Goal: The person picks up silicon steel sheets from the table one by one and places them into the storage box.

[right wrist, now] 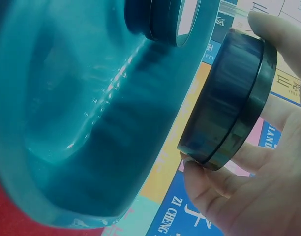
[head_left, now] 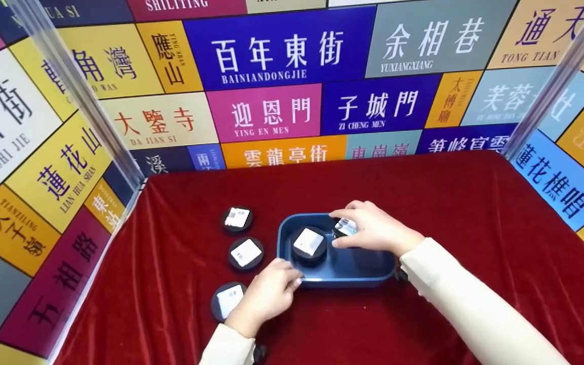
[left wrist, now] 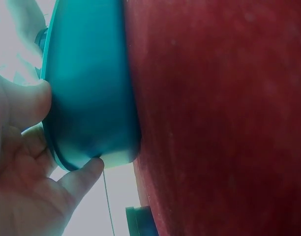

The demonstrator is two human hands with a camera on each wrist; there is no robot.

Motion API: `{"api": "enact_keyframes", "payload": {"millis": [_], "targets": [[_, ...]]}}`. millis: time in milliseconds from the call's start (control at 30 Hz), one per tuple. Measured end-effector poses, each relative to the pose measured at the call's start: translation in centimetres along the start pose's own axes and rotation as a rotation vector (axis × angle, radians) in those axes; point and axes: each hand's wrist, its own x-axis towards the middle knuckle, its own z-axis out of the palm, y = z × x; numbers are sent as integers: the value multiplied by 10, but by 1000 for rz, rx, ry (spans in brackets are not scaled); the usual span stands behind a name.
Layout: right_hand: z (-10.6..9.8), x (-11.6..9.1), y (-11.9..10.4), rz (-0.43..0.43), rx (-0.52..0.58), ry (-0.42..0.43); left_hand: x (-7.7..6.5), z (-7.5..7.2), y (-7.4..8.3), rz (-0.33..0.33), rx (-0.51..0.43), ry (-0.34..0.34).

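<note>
A blue rectangular plastic tub [head_left: 360, 263] lies on the red cloth, and my left hand [head_left: 271, 286] holds it at its near-left corner. In the left wrist view the thumb is at the rim and a fingertip touches the outer wall [left wrist: 91, 88]. My right hand [head_left: 373, 228] grips a round black lidded jar [right wrist: 224, 103] by its edge, above the tub's right part. That jar's white label [head_left: 344, 226] shows between thumb and fingers. Inside the tub, at its left end, stands another black jar [head_left: 308, 243], white label up.
Left of the tub, three more labelled black jars lie in a rough column: a far one [head_left: 236, 219], a middle one [head_left: 246, 254] and a near one [head_left: 228, 300], partly behind my left wrist. Panels with printed signs [head_left: 282, 56] and clear posts [head_left: 76, 91] bound the red-covered table [head_left: 424, 187].
</note>
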Motion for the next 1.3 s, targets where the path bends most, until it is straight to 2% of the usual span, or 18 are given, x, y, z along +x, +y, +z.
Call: {"api": "enact_keyframes", "payload": {"millis": [267,800,1300], "targets": [[3,-1,2,-4,14,3,2,1,2,17,6,-19],[9,8,-6,-59,36,5,1,1,0,32,6,-2],[15,20,-15,-71,63,-20,1,0,0,8,1,-18]]}}
